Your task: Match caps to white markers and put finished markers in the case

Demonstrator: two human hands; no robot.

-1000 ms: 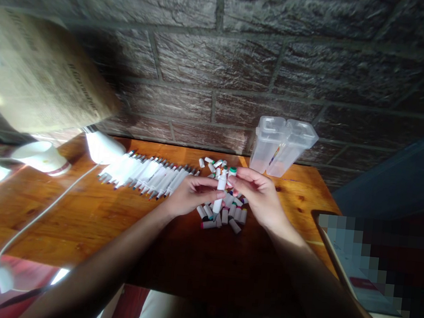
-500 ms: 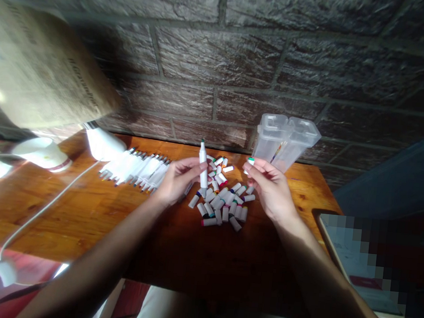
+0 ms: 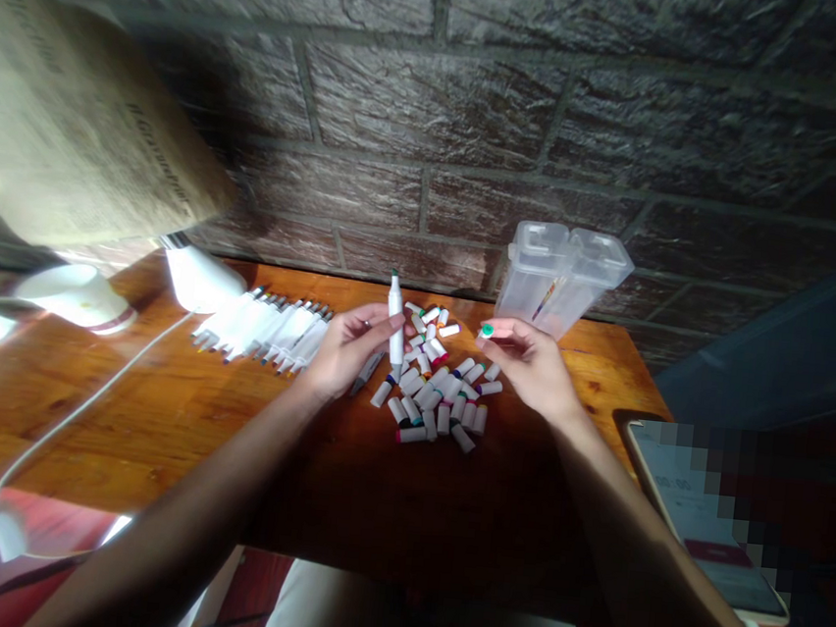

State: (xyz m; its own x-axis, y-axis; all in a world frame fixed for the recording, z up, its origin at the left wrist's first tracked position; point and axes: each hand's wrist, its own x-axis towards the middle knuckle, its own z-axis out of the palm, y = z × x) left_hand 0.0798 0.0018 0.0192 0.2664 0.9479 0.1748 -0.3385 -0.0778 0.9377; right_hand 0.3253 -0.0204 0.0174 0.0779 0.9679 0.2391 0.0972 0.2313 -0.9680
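Observation:
My left hand [image 3: 344, 351] pinches a white marker [image 3: 395, 321] and holds it upright, its dark green tip pointing up. My right hand [image 3: 531, 364] is closed on a small white cap with a green end [image 3: 488, 331], held a short way right of the marker. Below and between both hands lies a heap of several loose white caps [image 3: 440, 394] with coloured ends. A row of several white markers [image 3: 269, 327] lies side by side on the wooden table [image 3: 177, 428] left of my left hand.
A clear plastic marker box [image 3: 561, 278] stands open at the back right against the brick wall. A white lamp base [image 3: 204, 278] and its cord [image 3: 75, 414] sit at the left. A book or tablet [image 3: 708, 524] lies at the right edge.
The hands were together on the marker a second ago; the right hand pulled the green cap off and moved right, while the left hand tilted the marker upright and shifted left.

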